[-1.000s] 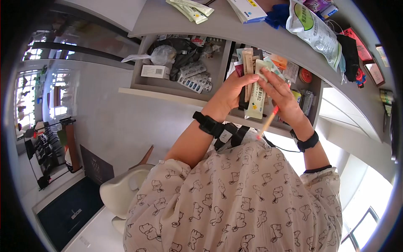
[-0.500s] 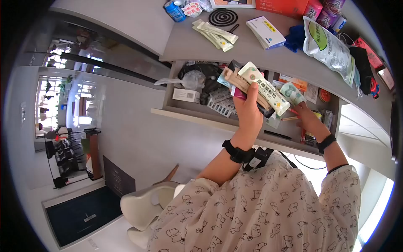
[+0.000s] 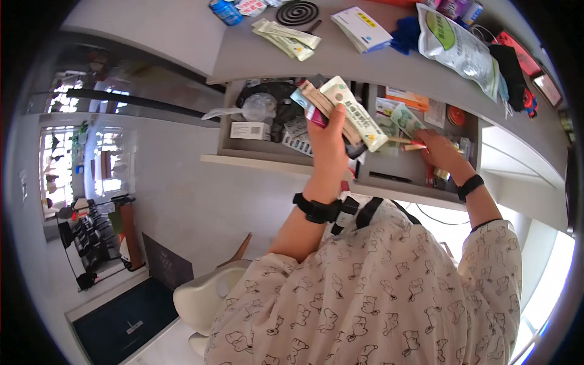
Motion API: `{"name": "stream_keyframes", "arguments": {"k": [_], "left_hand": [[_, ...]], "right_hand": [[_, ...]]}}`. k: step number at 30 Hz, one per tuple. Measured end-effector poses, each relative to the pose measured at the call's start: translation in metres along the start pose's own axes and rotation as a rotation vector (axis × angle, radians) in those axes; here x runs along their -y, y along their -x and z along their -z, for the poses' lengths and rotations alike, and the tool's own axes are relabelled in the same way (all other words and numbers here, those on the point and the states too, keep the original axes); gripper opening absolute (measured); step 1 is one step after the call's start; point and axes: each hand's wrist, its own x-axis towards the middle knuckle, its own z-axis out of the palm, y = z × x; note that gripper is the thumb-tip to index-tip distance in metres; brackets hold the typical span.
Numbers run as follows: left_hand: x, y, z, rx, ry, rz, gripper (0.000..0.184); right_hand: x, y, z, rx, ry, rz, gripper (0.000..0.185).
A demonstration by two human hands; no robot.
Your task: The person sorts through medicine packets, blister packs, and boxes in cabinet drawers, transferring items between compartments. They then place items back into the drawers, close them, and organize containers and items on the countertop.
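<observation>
My left hand [image 3: 330, 146] is closed around a bundle above the open drawer. On top lies a cream-and-green stick sachet [image 3: 354, 112] with printed characters; under it are a tan flat packet [image 3: 320, 102] and a purple-and-blue packet [image 3: 315, 115]. My right hand [image 3: 443, 152] reaches into the drawer's right compartment, fingers pinched on thin red-and-tan sticks [image 3: 413, 146]. A green printed paper, like a banknote [image 3: 406, 120], lies just beyond those fingers.
The drawer [image 3: 267, 159] also holds a white box [image 3: 250, 131], a plastic bag [image 3: 259, 107], blister packs [image 3: 298, 141], a black pen [image 3: 390, 177] and an orange box [image 3: 406, 97]. On the desktop are stick sachets [image 3: 286, 39], a black coil [image 3: 297, 12] and a large pouch [image 3: 457, 52]. A chair [image 3: 207, 301] stands behind.
The view has shifted, so the desk and drawer appear further left and higher. My right hand has come off the green paper and now pinches the thin sticks. My left hand keeps its bundle.
</observation>
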Motion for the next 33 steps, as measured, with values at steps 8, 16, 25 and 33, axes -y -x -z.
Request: {"name": "stream_keyframes", "arguments": {"k": [8, 16, 25, 33], "left_hand": [[-0.003, 0.004, 0.016, -0.005, -0.015, 0.110, 0.028], [-0.007, 0.008, 0.012, -0.058, -0.054, 0.173, 0.029], [-0.026, 0.028, 0.030, 0.000, -0.059, 0.167, 0.030], [-0.015, 0.028, 0.034, -0.013, -0.014, 0.219, 0.031]], "right_hand": [[0.011, 0.029, 0.023, -0.230, -0.173, 0.136, 0.023], [0.031, -0.026, 0.001, -0.182, -0.078, 0.000, 0.042], [0.026, -0.049, -0.055, 0.086, 0.152, 0.082, 0.051], [0.029, -0.001, -0.004, 0.196, -0.149, 0.151, 0.045]]}}
